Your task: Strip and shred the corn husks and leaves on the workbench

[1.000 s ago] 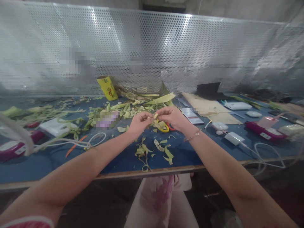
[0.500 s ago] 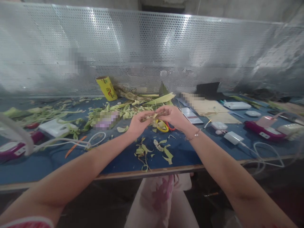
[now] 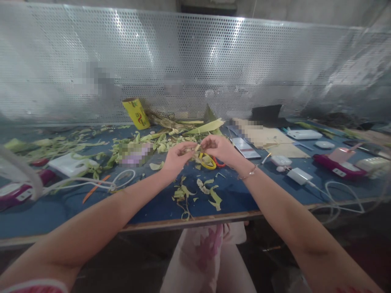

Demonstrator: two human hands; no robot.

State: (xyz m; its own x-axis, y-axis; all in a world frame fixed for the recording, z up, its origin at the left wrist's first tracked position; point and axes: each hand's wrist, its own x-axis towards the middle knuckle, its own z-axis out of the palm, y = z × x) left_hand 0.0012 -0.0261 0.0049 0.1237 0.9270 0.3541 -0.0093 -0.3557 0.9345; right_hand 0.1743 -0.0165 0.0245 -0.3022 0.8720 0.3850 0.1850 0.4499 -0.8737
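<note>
Left hand (image 3: 179,158) and right hand (image 3: 220,149), fingertips nearly together, pinch a pale-green plant piece (image 3: 197,149) just left of the yellow ring (image 3: 210,166), where light, opposed fingertip pressure probably limits crushing.

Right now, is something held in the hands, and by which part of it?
Held between left hand and right hand: a pale plant piece; by which part, I cannot tell.

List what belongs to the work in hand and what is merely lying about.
Seemingly used:
pale yellow-green plant piece between left hand and right hand
pale green plant scraps heaped behind them

Probably lying about:
yellow printed tube
white boxy charger
thin orange strip
</note>
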